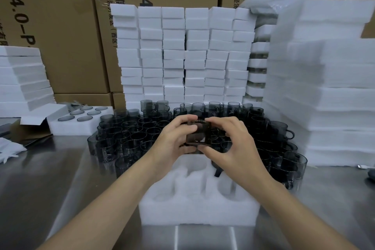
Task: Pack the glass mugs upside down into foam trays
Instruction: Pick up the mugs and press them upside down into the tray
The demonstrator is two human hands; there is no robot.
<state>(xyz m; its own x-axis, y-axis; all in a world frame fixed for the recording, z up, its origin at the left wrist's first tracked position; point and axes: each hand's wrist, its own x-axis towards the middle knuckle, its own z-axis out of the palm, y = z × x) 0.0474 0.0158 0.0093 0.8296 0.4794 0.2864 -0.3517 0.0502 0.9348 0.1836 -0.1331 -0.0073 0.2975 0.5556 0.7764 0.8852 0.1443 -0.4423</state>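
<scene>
**Mug packing: one tray full, near one barely started**

Both hands are on a single dark mug (197,133), held up over the far edge of the near tray (194,211). The left hand (174,138) has its fingers curled round the mug's left side, and the right hand (233,144) pinches it from the right, thumb underneath. Hard to say which way up it's turned.

Progress-wise, it looks early. The near tray's pockets are pretty much all bare white foam. There's something dark in the far right pocket, maybe the handle of a mug that's already in, but the right wrist hides most of it.

Far left, a full tray (69,126) sits with six round bases showing, so that one reads as done.

What's left is a lot. A big pile (125,134) of loose mugs covers the table (50,178) just past the hands, several layers deep on the right. Tall foam stacks (182,53) stand behind it and off to the right, so there's plenty of packing to go.
</scene>
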